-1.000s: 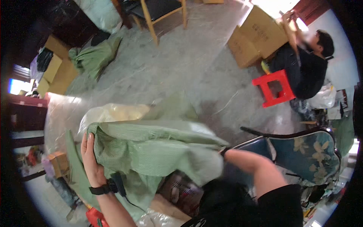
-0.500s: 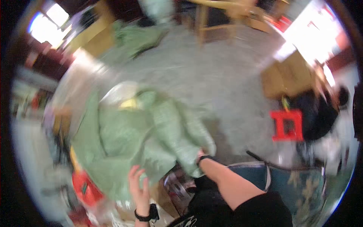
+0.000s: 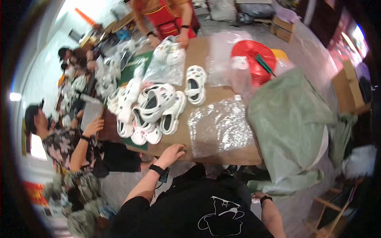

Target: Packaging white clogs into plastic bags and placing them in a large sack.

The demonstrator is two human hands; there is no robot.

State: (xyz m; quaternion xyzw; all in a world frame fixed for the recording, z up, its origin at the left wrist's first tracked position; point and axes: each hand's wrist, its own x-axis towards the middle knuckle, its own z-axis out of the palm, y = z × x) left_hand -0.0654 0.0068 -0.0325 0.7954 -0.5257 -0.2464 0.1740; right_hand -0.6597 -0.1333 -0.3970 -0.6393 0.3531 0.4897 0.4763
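My left hand [image 3: 171, 154] is at the near edge of the table [image 3: 228, 158], fingers loosely extended and holding nothing. Low on the right, my right hand [image 3: 260, 196] is closed at the hanging lower end of a green woven sack [image 3: 287, 123]; its fingers are partly hidden. The sack drapes over the table's right end. Beyond my left hand lies a pile of white clogs [image 3: 158, 102] with small charms. One more white clog [image 3: 195, 85] lies apart, sole down. A clear plastic bag [image 3: 220, 125] is flat on the tabletop before me.
Across the table, a person in a red apron [image 3: 168, 27] handles white clogs on clear plastic. A red round plastic item [image 3: 250, 59] with a green strip lies at the far right. Another person [image 3: 73, 144] is at the left. Cardboard boxes [image 3: 349, 87] stand at the right.
My view has swung left from the floor and sack to the table with the clogs. My left hand has gone from above the sack to the table edge. My right hand stays by the sack.
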